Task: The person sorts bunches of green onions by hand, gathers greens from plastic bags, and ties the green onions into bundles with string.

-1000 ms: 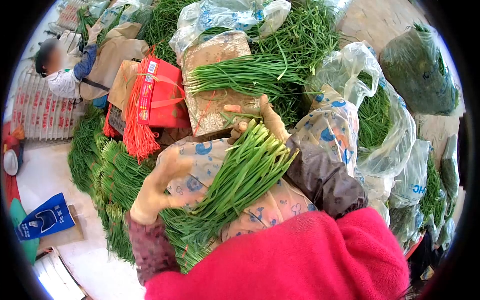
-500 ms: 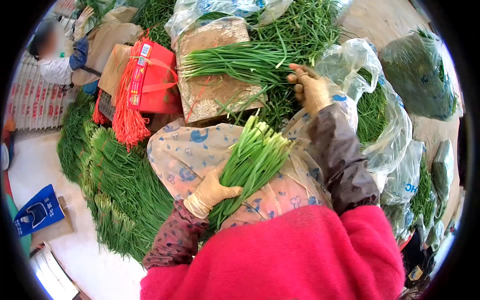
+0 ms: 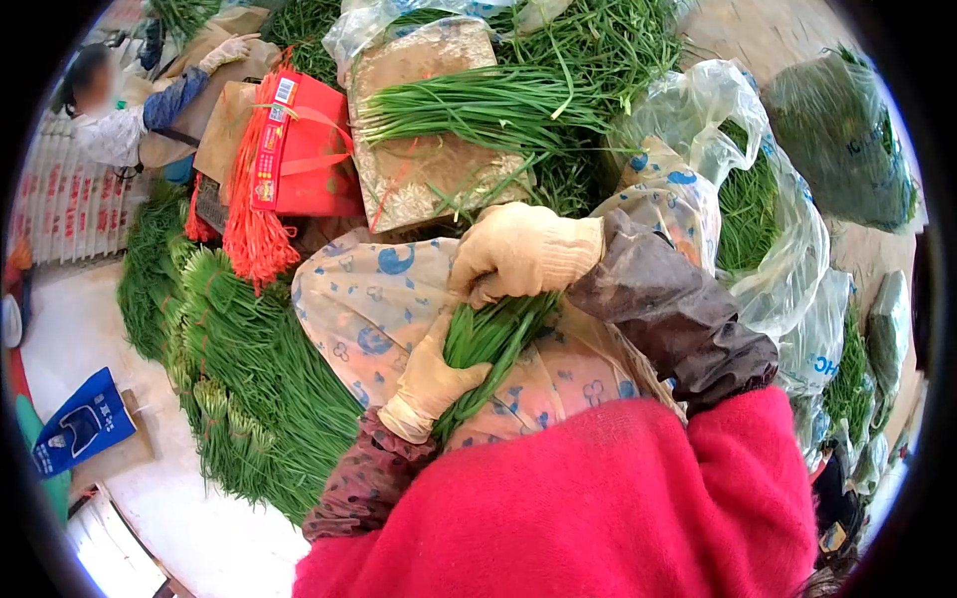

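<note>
A bunch of long green stalks [image 3: 483, 344] lies across my lap, on a patterned apron [image 3: 374, 299]. My left hand [image 3: 431, 384], in a pale glove, is wrapped round the bunch from the left. Over the bunch's upper end is my right hand [image 3: 523, 251], gloved, with its fingers curled down against the stalks and hiding their cut ends. Just beyond my hands stands a worn board [image 3: 424, 75] with loose stalks [image 3: 478, 105] lying across it. A red box [image 3: 314, 145] with red ties [image 3: 254, 219] hanging over its side is left of the board.
Tied green bundles [image 3: 249, 359] are piled at the left. Clear plastic bags [image 3: 797, 259] with greens stand at the right, and a filled bag [image 3: 842, 140] lies farther back. Another person [image 3: 110, 125] is at the upper left. A blue packet [image 3: 85, 424] lies at lower left.
My right hand has come back from near the board's loose stalks and down onto the top of the bunch. My left hand, open and apart from the bunch earliest, has closed round it.
</note>
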`<state>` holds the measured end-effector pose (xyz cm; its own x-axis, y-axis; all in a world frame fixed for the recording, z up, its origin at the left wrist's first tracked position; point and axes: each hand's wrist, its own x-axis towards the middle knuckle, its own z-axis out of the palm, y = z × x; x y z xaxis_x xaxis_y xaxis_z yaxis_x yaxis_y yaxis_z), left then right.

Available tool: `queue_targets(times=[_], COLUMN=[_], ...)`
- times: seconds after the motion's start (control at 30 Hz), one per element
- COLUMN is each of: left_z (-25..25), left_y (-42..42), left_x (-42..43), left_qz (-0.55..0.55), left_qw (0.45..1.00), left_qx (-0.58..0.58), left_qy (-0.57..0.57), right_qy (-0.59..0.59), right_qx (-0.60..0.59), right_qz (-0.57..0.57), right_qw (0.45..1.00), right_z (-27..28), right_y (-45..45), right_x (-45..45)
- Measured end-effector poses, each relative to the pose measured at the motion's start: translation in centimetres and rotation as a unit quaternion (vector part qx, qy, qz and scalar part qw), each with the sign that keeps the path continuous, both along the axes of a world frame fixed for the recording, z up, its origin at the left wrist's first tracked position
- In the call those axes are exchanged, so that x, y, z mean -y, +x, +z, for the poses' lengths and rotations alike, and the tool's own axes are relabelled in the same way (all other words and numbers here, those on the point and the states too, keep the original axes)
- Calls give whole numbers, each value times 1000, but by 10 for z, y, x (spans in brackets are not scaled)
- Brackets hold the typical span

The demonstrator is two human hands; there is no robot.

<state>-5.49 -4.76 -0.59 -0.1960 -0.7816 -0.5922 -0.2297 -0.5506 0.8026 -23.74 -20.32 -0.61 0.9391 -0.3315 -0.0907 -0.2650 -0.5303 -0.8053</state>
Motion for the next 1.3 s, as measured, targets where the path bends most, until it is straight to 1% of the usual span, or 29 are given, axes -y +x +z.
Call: queue_targets(times=[0.03,0.07,0.13,0.17,0.2,0.27,0.33,0.4,0.43,0.47,0.53,0.57,0.63,0.67,0.73,0.8,0.87,0.9,0.93,0.97,1.0,1.03,1.07,1.13,1.17,1.2,1.23,1.27,1.3], left_z=[1,-1,-6,-8,-8,-10,-12,-18,-21,-26,-34,-37,-34,-34,-25,-23,-26,-29,-30,-33,-35,-36,-37,-39,-39,-38,-36,-35,-38], left_y=[-2,-3,-4,-5,-6,-5,-1,6,9,12,17,19,17,12,5,6,8,8,6,4,5,4,4,4,4,2,-1,-2,4], left_x=[-1,-3,-7,-9,-11,-12,-14,-16,-18,-20,-22,-20,-16,-11,-5,-10,-18,-21,-22,-24,-25,-24,-26,-31,-31,-30,-30,-30,-30], left_qz=[7,6,56,55,63,71,98,109,121,122,144,138,118,107,57,20,1,-5,-9,-12,-14,-14,-13,-1,7,30,53,97,102], left_qw=[999,999,991,991,990,989,983,983,982,982,973,973,977,977,994,999,999,998,998,998,997,997,996,996,996,997,997,995,994], left_qx=[-18,-21,-97,-100,-108,-116,-140,-129,-119,-118,-144,-138,-160,-178,-88,-30,0,7,11,12,14,15,18,19,16,19,21,21,-7], left_qy=[31,35,73,75,66,55,67,72,80,80,104,120,82,55,0,-33,-49,-54,-60,-65,-70,-75,-82,-84,-88,-66,-44,5,28], right_qy=[121,127,234,347,383,417,441,329,274,209,80,47,68,22,-3,4,139,290,282,468,636,640,639,721,707,679,580,593,530], right_qx=[-45,42,99,160,199,283,345,264,179,157,83,68,-54,-51,-106,-34,127,184,186,192,191,255,256,308,344,334,363,451,542], right_qz=[-29,-86,-238,-350,-413,-519,-571,-618,-559,-484,-293,-240,-178,-150,-61,-35,-81,-63,-73,-37,6,-34,-32,-72,0,-3,-128,-196,-279], right_qw=[991,987,937,855,802,690,600,664,762,835,949,967,980,987,993,999,979,937,938,862,748,724,725,617,618,654,718,638,590], right_z=[0,-8,-10,-13,-12,-33,-44,-37,-26,-18,5,6,36,37,41,26,26,18,21,24,25,26,26,35,42,53,62,70,79], right_y=[-1,-4,-5,-3,-9,-23,-56,-83,-98,-96,-95,-87,-62,-48,-26,-16,-23,-21,-23,-26,-27,-21,-21,-24,-28,-38,-51,-63,-69], right_x=[-2,-5,-6,-5,2,14,24,23,17,5,-22,-38,-62,-68,-67,-75,-77,-79,-73,-67,-65,-70,-70,-68,-58,-47,-41,-37,-29])
